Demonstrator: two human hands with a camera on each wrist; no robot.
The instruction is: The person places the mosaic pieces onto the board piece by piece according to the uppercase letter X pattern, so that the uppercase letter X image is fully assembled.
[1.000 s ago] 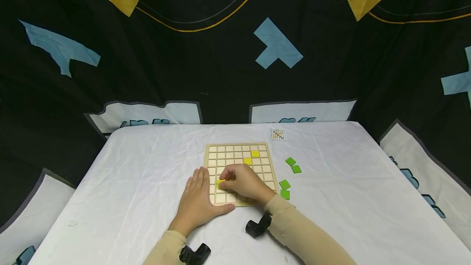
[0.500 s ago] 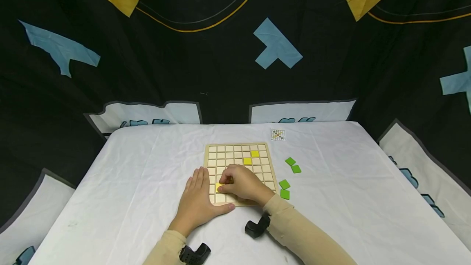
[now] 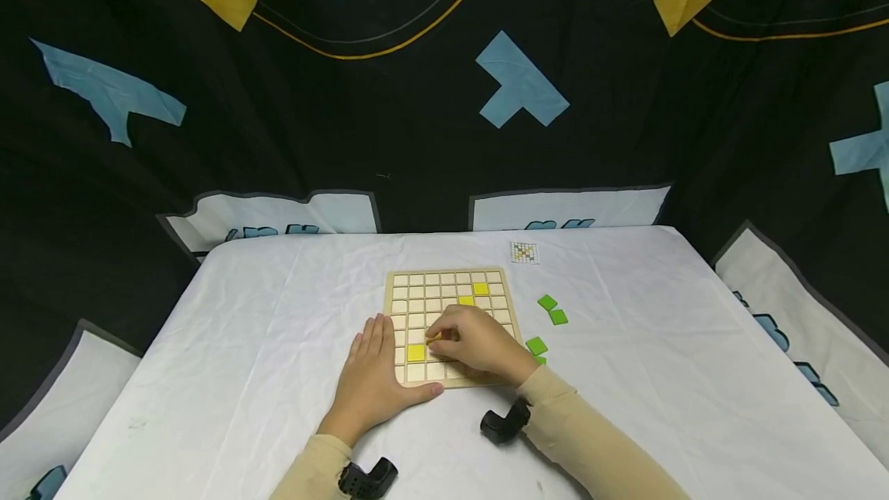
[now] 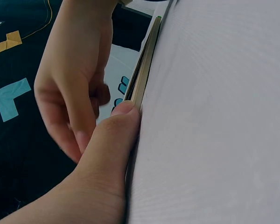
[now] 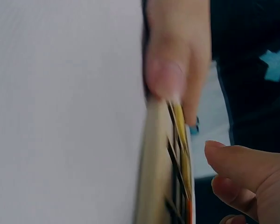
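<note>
My left hand (image 3: 375,376) lies flat at the near-left corner of the pale wooden grid board (image 3: 410,280), its thumb along the near edge. One yellow square tile (image 3: 416,353) sits in a cell near the lower left. My right hand (image 3: 479,342) hovers over the middle of the board, fingers loosely bent. In the right wrist view the right thumb and forefinger (image 5: 238,161) stand apart with no tile between them. A yellow sliver shows by those fingertips in the head view. Further yellow tiles (image 3: 481,288) lie toward the upper right; the right hand hides several cells.
Loose green tiles (image 3: 547,302) lie right of the board, one partly behind the right wrist. A small printed pattern card (image 3: 524,253) lies beyond the board's far right corner. White cloth (image 3: 278,315) covers the table, and a black curtain (image 3: 417,122) hangs behind.
The right hand has let go of the yellow tile at the lower left and shifted right and slightly away from me. The tile stays in its cell. The left hand has not moved.
</note>
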